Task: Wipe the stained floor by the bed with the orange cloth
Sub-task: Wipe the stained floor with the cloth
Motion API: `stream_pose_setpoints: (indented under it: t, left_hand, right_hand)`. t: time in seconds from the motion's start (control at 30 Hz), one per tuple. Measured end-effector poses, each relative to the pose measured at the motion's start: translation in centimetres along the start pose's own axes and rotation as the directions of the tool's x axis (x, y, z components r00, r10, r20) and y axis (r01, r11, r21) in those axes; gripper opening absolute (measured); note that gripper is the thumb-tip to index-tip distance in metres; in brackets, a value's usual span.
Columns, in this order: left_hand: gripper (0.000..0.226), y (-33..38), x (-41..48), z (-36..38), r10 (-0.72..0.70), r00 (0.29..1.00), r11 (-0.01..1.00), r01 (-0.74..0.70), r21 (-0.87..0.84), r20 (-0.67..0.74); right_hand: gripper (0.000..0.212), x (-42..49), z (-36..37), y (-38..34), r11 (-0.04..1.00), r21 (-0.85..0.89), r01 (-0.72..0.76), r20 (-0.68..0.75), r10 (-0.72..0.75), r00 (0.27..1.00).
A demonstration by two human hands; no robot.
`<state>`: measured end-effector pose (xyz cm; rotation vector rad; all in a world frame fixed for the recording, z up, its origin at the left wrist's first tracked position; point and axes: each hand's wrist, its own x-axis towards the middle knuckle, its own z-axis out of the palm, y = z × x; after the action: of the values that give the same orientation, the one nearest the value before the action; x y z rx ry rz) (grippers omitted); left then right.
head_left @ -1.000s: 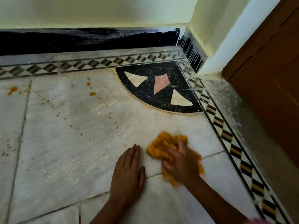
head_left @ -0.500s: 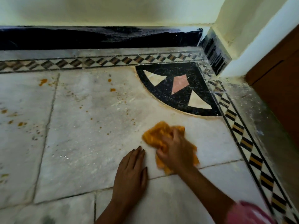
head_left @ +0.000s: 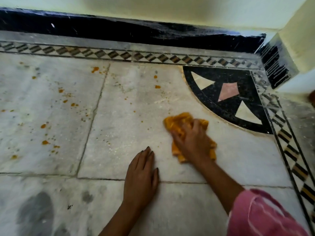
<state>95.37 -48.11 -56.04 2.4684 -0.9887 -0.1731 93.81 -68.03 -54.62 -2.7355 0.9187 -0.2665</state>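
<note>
The orange cloth (head_left: 180, 122) lies bunched on the pale marble floor (head_left: 129, 133), just left of a black quarter-circle inlay. My right hand (head_left: 192, 142) sits on top of it, fingers curled into the folds and gripping it against the floor. My left hand (head_left: 141, 178) rests flat on the marble a little nearer and to the left, fingers straight and together, holding nothing. Orange stains (head_left: 157, 86) dot the marble to the left and beyond the cloth, with more spots (head_left: 45, 142) scattered at the far left.
A black skirting (head_left: 119, 29) and yellow wall run along the far side, meeting in a corner at the upper right. A diamond-patterned border (head_left: 289, 150) edges the floor on the right. Dark smudges (head_left: 35, 212) mark the near-left tile.
My view has swung left, showing more stained marble. My right hand has slid the cloth left and slightly away, towards the stains. My left hand stays pressed flat in the same spot.
</note>
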Motion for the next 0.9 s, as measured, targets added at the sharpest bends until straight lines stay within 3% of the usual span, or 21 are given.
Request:
stream_pose_setpoints:
  t: [0.1,0.2,0.27,0.37,0.43,0.57,0.63,0.7,0.8,0.9]
  left_hand:
    - [0.050,-0.7,0.1,-0.5,-0.009,1.000,1.000,0.009,0.003,0.015]
    - [0.051,-1.6,0.1,-0.4,0.011,1.000,1.000,-0.011,0.005,0.003]
    - [0.050,-1.7,-0.2,-0.3,0.019,1.000,1.000,-0.019,-0.006,0.007]
    - [0.049,-1.4,-0.5,-0.2,-0.010,1.000,1.000,0.009,-0.020,-0.010]
    - [0.049,-1.4,-0.7,-0.3,-0.035,0.999,0.999,0.035,-0.022,-0.013]
    - [0.048,-2.8,-1.1,-1.4,-0.069,0.997,0.997,0.069,-0.016,-0.017]
    - [0.048,-3.7,-1.3,-1.7,-0.049,0.999,0.999,0.048,-0.014,-0.021]
    - [0.048,-4.7,-1.5,-1.9,-0.026,0.999,0.999,0.025,-0.021,-0.034]
    - [0.048,-5.0,-1.6,-2.0,-0.009,0.998,0.999,0.007,-0.034,-0.066]
    - [0.048,-4.7,-1.7,-1.6,-0.034,0.995,0.998,0.028,-0.058,-0.098]
  right_hand:
    - [0.042,-6.7,-1.1,0.9,0.955,0.110,0.274,0.066,-0.282,0.957]
    - [0.039,-7.8,-2.6,4.7,0.930,0.109,0.351,0.067,-0.359,0.931]
    - [0.041,-5.2,-2.5,5.5,0.955,0.049,0.292,0.036,-0.294,0.955]
    - [0.044,1.2,-0.8,2.5,1.000,-0.020,-0.005,-0.035,0.004,0.999]
    - [0.049,3.3,0.2,-1.0,0.997,-0.036,-0.076,-0.007,0.075,0.997]
    - [0.042,-1.6,1.2,-4.9,0.964,0.048,0.261,0.067,-0.264,0.962]
    - [0.041,-5.4,-0.1,-2.8,0.905,0.129,0.405,0.116,-0.420,0.900]
    - [0.042,-7.2,-1.3,0.5,0.874,0.112,0.473,0.088,-0.483,0.871]
    - [0.045,-5.1,-2.0,3.6,0.949,-0.034,0.313,-0.016,-0.313,0.950]
    - [0.051,0.4,-0.2,2.0,0.989,-0.091,0.117,-0.055,-0.122,0.991]
